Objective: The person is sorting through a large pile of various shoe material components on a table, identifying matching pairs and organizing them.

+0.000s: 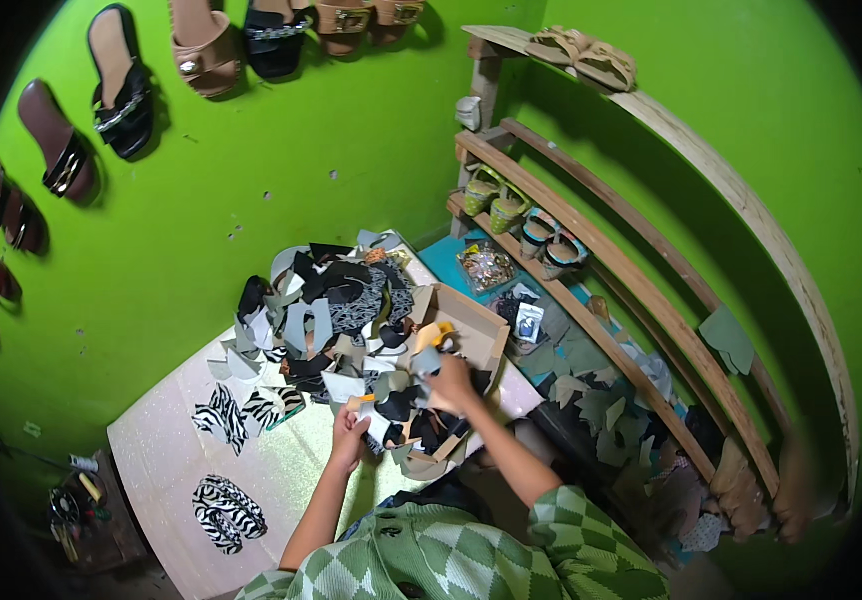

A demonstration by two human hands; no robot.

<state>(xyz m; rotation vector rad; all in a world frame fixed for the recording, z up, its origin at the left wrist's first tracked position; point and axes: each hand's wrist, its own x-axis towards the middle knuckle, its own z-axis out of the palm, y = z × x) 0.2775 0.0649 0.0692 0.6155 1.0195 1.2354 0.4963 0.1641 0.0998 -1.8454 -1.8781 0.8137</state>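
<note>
At the cardboard box (489,325), my right hand (451,385) is closed around a grey scrap (425,360), slightly blurred. My left hand (350,440), by the box's near left side, pinches a small tan-and-orange scrap (359,401). Black, grey and white offcuts fill part of the box. Left of it spreads a heap of mixed scraps (306,325), some plain and some patterned. Zebra-print pieces (221,418) lie at the heap's near edge. Closer to me on the pale table (156,450) rest more zebra-print pieces (229,512), shaped like shoe uppers.
A wooden rack (591,210) stands to the right, holding green sandals (494,205) and striped-edged sandals (553,246). Under it are a clear tray of shiny ornaments (486,268) and many scraps (601,410). Slippers (119,80) hang on the green wall. A small tool stand (101,520) is at lower left.
</note>
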